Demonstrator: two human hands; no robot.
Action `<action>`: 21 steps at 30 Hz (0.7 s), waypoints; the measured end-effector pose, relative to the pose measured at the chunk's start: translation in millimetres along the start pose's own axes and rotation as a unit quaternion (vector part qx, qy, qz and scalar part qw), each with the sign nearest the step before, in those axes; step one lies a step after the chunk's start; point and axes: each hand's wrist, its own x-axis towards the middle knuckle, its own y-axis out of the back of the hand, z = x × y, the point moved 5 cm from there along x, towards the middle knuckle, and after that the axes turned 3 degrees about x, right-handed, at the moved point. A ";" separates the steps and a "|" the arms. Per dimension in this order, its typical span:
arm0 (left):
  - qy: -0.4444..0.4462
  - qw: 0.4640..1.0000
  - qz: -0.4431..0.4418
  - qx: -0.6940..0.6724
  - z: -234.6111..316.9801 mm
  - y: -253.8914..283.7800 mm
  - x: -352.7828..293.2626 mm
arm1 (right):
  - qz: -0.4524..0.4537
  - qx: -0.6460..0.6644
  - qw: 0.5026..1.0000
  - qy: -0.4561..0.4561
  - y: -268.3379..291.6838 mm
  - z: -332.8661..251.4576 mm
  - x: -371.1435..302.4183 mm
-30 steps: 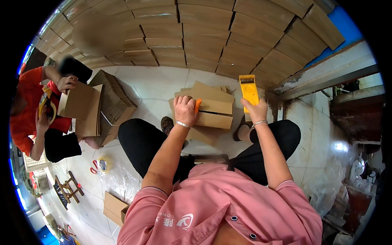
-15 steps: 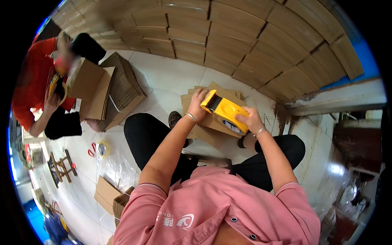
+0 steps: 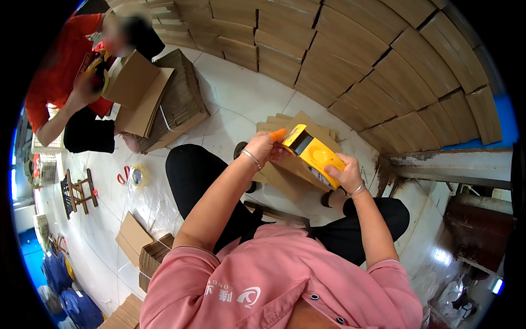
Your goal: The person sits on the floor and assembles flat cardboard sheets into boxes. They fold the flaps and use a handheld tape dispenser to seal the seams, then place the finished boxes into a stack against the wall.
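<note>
My right hand [image 3: 345,173] grips the rear of a yellow tape dispenser [image 3: 319,156], its thumb on top. At the dispenser's front end, my left hand [image 3: 265,148] closes its fingers against the edge, and one finger wears an orange finger cover [image 3: 278,134]. The dispenser is held tilted between my knees, above flat brown cardboard pieces [image 3: 290,178] on the floor. A dark strip shows in its front opening; whether my left fingers pinch a tape end cannot be made out.
Stacked cartons [image 3: 350,60] form a wall ahead. At the left, a co-worker in red [image 3: 60,71] holds another tape dispenser beside a bundle of flattened cartons [image 3: 183,98]. Red-handled scissors [image 3: 124,175], a tape roll [image 3: 138,176], clear plastic [image 3: 159,205] and a small wooden stool [image 3: 79,194] are also left.
My left fingers have shifted at the dispenser's front end, and the orange finger cover now shows. The dispenser has turned slightly. The whole view has shifted, with the co-worker now higher in it.
</note>
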 end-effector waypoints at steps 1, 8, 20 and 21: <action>-0.006 1.000 0.002 -0.005 -0.9 0.2 0.4 | -0.002 -0.005 1.000 0.004 -0.2 -4.9 0.2; 0.035 0.994 0.014 -0.099 -33.5 -1.3 33.9 | -0.019 0.022 0.999 -0.038 -6.6 -12.1 -0.7; -0.153 0.965 0.201 0.073 -21.6 83.2 40.9 | -0.054 0.006 0.994 -0.091 -1.1 -12.7 -4.9; -0.158 0.965 0.199 0.067 -27.5 85.5 46.9 | -0.049 0.004 0.995 -0.089 -5.2 -14.7 -4.1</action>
